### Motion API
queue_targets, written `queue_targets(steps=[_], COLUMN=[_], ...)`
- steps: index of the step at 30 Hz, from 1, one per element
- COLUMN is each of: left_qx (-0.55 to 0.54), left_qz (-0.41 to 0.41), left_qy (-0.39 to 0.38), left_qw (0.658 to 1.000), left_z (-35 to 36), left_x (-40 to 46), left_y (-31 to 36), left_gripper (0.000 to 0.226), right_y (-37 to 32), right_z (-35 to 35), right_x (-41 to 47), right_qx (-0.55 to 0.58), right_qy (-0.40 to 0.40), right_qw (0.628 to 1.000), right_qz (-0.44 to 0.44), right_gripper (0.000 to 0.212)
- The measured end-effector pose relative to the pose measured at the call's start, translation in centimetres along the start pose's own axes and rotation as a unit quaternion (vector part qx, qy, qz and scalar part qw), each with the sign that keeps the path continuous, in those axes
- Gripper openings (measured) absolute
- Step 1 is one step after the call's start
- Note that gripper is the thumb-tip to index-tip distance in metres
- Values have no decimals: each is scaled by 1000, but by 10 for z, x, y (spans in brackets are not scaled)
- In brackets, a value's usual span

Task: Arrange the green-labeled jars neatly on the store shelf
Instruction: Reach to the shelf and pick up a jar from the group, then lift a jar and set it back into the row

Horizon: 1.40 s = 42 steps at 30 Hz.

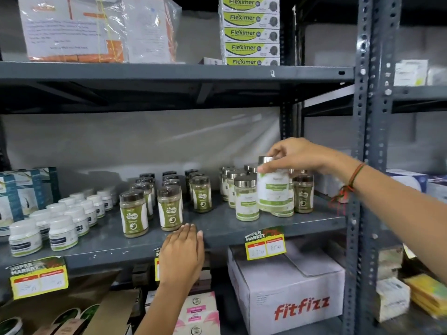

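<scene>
The right hand (294, 155) grasps a green-labeled jar (273, 187) by its silver lid, with the fingers closed around the top. This jar has a white body and a pale green label. It is raised a little above the grey metal shelf (278, 224), over the right part of it, in front of a group of similar silver-lid jars (246, 201) that stand upright near the right end. A red and green thread bracelet (354, 176) is on the right wrist.

The left hand (182, 255) is released and holds nothing. Its palm faces down and the fingertips (188, 227) rest on the front edge of the shelf, near the middle, just in front of the dark-lid jars.

The dark-lid jars (169, 207) with olive green labels stand in 3 rows that go from the front edge toward the back, in the middle of the shelf. 1 more jar of this kind (303, 194) stands at the right end, behind the raised jar. At the left end, small white bottles (63, 232) stand in rows, and blue boxes (24, 197) are beside them at the far left.

Yellow price tags (266, 246) hang from the front edge of the shelf. Below, a white carton (287, 293) with red letters lies on the lower shelf. Above, on the upper shelf, green and white boxes (250, 32) are stacked.
</scene>
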<state>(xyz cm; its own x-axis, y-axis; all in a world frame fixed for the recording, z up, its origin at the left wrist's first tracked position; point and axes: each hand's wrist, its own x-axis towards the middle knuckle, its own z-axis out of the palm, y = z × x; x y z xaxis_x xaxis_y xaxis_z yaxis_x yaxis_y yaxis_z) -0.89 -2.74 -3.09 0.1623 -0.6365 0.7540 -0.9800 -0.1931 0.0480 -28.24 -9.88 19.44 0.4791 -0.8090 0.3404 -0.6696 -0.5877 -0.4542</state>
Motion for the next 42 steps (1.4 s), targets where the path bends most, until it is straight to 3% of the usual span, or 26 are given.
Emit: queue_targets(steps=[4, 10, 22, 28, 34, 36, 38, 40, 42], left_qx=[-4, 1, -4, -8, 0, 3, 5, 6, 7], left_qz=[-5, -10, -19, -22, -22, -20, -21, -21, -22], left_qy=[14, 11, -7, -10, -17, -16, -14, -16, -18], left_qw=[1000, 1000, 1000, 1000, 1000, 1000, 1000, 1000, 1000], left_z=[3, 5, 9, 6, 2, 1, 0, 0, 1], left_x=[0, 0, -1, -2, -2, -2, -2, -2, -1], left_y=[0, -1, -3, -1, 1, 1, 1, 1, 2], left_gripper=[46, 47, 49, 48, 48, 47, 46, 46, 47], right_y=[43, 100, 128, 130, 122, 114, 108, 103, 104], right_z=[-28, -38, -25, -21, -22, -24, -28, -31, -31], right_x=[-2, 5, 29, 29, 24, 22, 24, 27, 34], right_qx=[-75, -182, -258, -262, -281, -340, -398, -386, -324], right_qy=[-8, -12, -33, -30, -63, -70, -38, 7, 3], right_qw=[995, 972, 942, 940, 930, 911, 895, 910, 940], right_qz=[60, 145, 211, 218, 230, 222, 197, 154, 106], right_gripper=[58, 95, 58, 47, 77, 95, 100, 93, 89])
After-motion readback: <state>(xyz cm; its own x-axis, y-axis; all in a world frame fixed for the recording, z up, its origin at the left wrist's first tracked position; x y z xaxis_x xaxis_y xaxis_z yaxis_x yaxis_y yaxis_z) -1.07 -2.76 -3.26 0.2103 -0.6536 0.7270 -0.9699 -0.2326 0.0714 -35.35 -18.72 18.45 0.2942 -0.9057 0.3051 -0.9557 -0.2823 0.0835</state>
